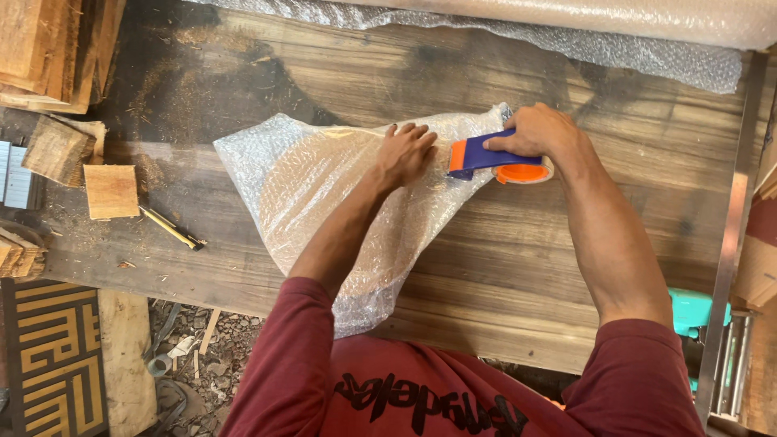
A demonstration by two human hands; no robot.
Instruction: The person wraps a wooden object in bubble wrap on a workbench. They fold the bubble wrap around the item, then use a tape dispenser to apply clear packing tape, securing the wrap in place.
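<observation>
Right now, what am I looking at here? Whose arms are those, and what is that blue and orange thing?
There is no machine here, just a person. The one picture comes from a camera worn on their head, so you look down along their own two arms in dark red sleeves.

The right hand grips a blue and orange tape dispenser, a tool that rolls out sticky tape. The left hand presses flat on a bubble-wrapped bundle. Something round and brownish shows through the wrap, but I cannot tell what it is.

It all lies on a dusty wooden workbench. At the left are wood blocks and a pencil. A roll of bubble wrap lies along the far edge.
</observation>
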